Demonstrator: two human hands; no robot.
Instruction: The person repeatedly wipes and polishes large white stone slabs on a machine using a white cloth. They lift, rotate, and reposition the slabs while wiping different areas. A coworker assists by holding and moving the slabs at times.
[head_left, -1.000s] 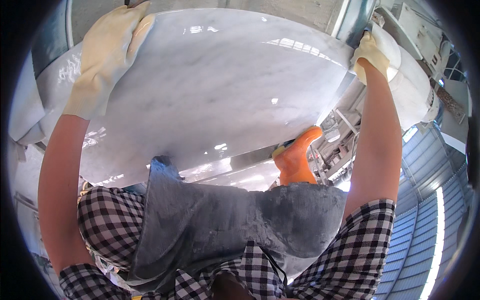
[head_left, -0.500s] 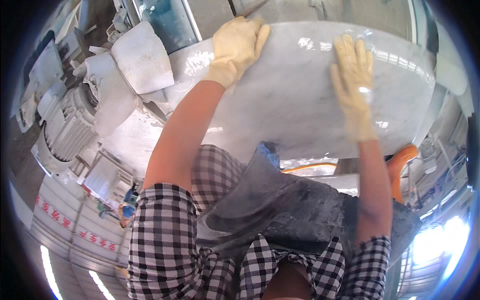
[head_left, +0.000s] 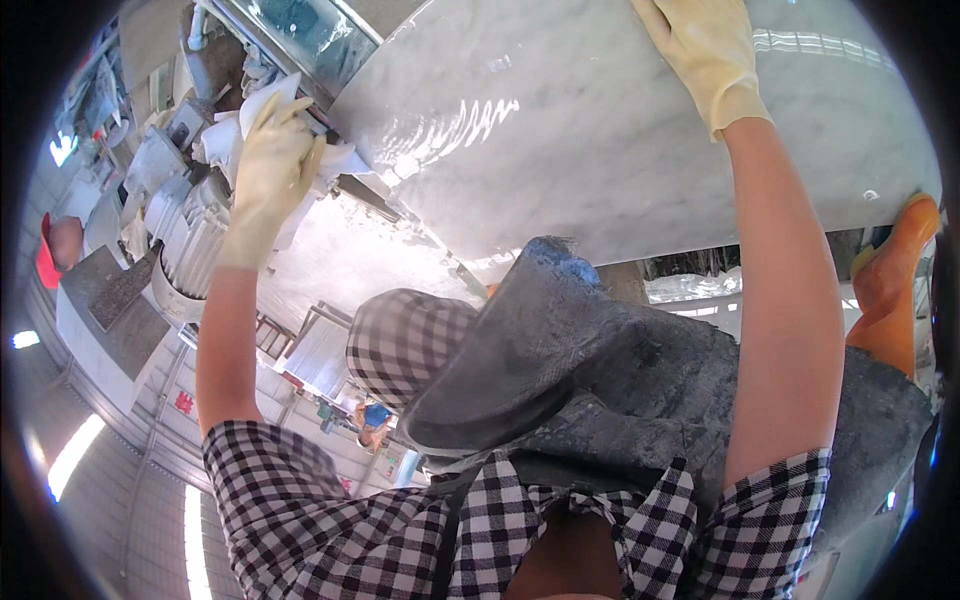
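A large glossy pale marble slab [head_left: 600, 140] with grey veining spans the upper part of the view, its surface wet and shiny. My right hand [head_left: 712, 60], in a cream rubber glove, lies on the slab; its fingertips are cut off by the top edge, and the thumb is spread. Off the slab's left end, my left hand [head_left: 272, 165], gloved alike, has its fingers bent over a thin white sheet [head_left: 268, 98] and appears to grip it. The glove hides part of that sheet.
A grey ribbed motor [head_left: 190, 235] stands left among stone offcuts. Beyond the slab's upper left is a water-filled trough [head_left: 310, 35]. A dark apron [head_left: 600, 370] covers my lap. An orange rubber boot [head_left: 890, 275] shows at right. Another person [head_left: 374, 422] is in the distance.
My left hand has left the slab and moved left to the white sheet, which now looks tilted. My right hand stays on the slab. The view has shifted, showing more of the left side.
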